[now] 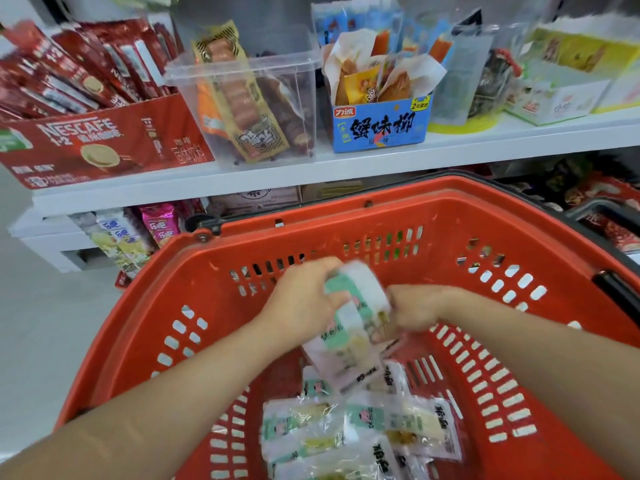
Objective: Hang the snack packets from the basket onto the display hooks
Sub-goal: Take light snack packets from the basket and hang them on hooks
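A red plastic basket [398, 216] fills the lower half of the head view. Several white and green snack packets [360, 427] lie on its floor. Above them, both my hands hold a bunch of the same packets [349, 323] that hangs down blurred. My left hand [301, 299] grips the bunch at its top left, fingers curled round it. My right hand [415, 310] pinches the bunch's right edge. No display hooks show in this view.
A white shelf [311, 171] runs behind the basket. It carries a red Nescafe carton [104, 143], a clear tub of sausage packs [249, 109] and a blue snack box [381, 126]. A lower shelf holds pink and yellow packs [138, 233]. The basket's black handle [613, 289] sits at right.
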Available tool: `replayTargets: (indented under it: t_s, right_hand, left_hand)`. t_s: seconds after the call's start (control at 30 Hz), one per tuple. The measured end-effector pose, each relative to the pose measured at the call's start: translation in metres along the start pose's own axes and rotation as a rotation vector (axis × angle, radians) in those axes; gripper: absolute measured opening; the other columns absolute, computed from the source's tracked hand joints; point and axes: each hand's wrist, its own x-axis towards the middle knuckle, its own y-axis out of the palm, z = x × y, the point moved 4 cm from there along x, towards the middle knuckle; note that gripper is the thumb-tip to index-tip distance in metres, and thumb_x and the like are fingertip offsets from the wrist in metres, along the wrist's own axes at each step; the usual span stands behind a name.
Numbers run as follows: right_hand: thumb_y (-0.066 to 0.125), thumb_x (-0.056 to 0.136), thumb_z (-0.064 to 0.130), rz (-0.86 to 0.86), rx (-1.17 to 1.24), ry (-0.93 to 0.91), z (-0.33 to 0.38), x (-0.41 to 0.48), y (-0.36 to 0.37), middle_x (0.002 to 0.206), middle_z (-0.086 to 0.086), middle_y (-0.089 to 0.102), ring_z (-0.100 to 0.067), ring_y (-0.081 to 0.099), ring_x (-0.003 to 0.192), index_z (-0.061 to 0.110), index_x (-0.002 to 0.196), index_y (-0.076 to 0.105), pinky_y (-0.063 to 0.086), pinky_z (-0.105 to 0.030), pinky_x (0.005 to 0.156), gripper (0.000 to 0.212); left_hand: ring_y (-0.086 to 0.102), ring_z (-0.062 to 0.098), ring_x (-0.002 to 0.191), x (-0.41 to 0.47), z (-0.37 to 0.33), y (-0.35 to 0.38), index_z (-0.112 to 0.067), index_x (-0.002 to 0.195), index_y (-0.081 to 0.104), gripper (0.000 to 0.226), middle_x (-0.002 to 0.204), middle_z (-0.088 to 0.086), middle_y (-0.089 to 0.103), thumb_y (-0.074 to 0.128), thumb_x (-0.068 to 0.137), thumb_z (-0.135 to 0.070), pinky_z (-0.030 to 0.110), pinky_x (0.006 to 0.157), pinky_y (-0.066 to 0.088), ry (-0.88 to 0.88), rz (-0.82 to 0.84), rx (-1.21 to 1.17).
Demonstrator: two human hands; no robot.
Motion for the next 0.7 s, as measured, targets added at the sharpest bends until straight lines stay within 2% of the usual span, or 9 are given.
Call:
replayTargets:
  t_s: [0.07,0.13,0.23,0.33,0.43,0.53,0.63,0.7]
  right_hand:
    - [0.075,0.081,0.037,0.005,0.061,-0.074,0.012,-0.015,-0.019,0.106,0.007,0.074,-0.013,0.068,0.101,0.021,0.109,0.072,0.049,-0.038,0.100,0.032]
    - [0.073,0.082,0.041,-0.011,0.127,-0.127,0.027,-0.035,-0.029,0.107,0.009,0.073,-0.012,0.068,0.102,0.023,0.109,0.071,0.049,-0.038,0.100,0.033]
    - [0.067,0.087,0.037,-0.027,0.366,-0.146,0.048,-0.071,-0.038,0.104,0.003,0.075,-0.015,0.071,0.098,0.016,0.106,0.072,0.052,-0.035,0.096,0.029]
    - [0.064,0.087,0.029,-0.033,0.686,-0.158,0.066,-0.110,-0.036,0.104,-0.003,0.075,-0.019,0.071,0.098,0.012,0.106,0.070,0.054,-0.035,0.092,0.026]
    - [0.062,0.089,0.024,-0.103,0.854,-0.163,0.078,-0.150,-0.037,0.111,-0.001,0.073,-0.017,0.068,0.105,0.016,0.115,0.067,0.051,-0.034,0.095,0.028]
    - [0.059,0.090,0.015,-0.099,1.049,-0.147,0.090,-0.190,-0.045,0.116,-0.005,0.070,-0.023,0.067,0.107,0.020,0.121,0.064,0.056,-0.035,0.087,0.032]
    - [0.068,0.082,0.022,-0.089,1.164,-0.092,0.109,-0.236,-0.063,0.100,-0.005,0.070,-0.020,0.065,0.089,0.016,0.099,0.069,0.053,-0.029,0.075,0.018]
    - [0.078,0.078,0.023,-0.102,1.188,-0.085,0.128,-0.270,-0.082,0.094,-0.007,0.068,-0.021,0.063,0.084,0.009,0.094,0.067,0.050,-0.030,0.071,0.024]
  left_hand:
    - [0.065,0.014,0.068,0.002,-0.004,-0.025,-0.031,0.075,0.060,0.020,0.077,-0.010,0.067,0.076,0.080,-0.020,0.027,0.061,0.052,-0.029,-0.147,-0.165]
    - [0.067,0.017,0.067,-0.001,-0.002,-0.046,-0.032,0.070,0.062,0.023,0.073,-0.007,0.070,0.080,0.075,-0.017,0.036,0.063,0.056,-0.089,-0.308,-0.321]
    - [0.057,0.007,0.059,0.000,-0.010,-0.071,-0.033,0.068,0.058,0.022,0.067,-0.012,0.065,0.077,0.077,-0.026,0.030,0.060,0.046,-0.143,-0.407,-0.199]
    - [0.058,0.008,0.065,-0.007,-0.022,-0.088,-0.030,0.074,0.058,0.016,0.072,-0.009,0.065,0.070,0.084,-0.032,0.030,0.060,0.044,-0.206,-0.377,-0.165]
    - [0.063,0.011,0.068,-0.022,-0.028,-0.098,-0.027,0.079,0.061,0.011,0.076,-0.007,0.069,0.069,0.087,-0.030,0.032,0.063,0.048,-0.307,-0.342,-0.300]
    - [0.064,0.009,0.065,-0.042,-0.050,-0.114,-0.029,0.080,0.063,0.010,0.073,-0.008,0.071,0.067,0.088,-0.025,0.032,0.065,0.050,-0.349,-0.316,-0.418]
    - [0.064,0.002,0.063,-0.056,-0.096,-0.139,-0.026,0.083,0.064,0.010,0.071,-0.013,0.072,0.065,0.090,-0.020,0.022,0.060,0.050,-0.343,-0.268,-0.501]
    - [0.065,0.005,0.067,-0.061,-0.138,-0.163,-0.025,0.081,0.064,0.012,0.074,-0.011,0.072,0.065,0.090,-0.016,0.023,0.063,0.050,-0.304,-0.226,-0.571]
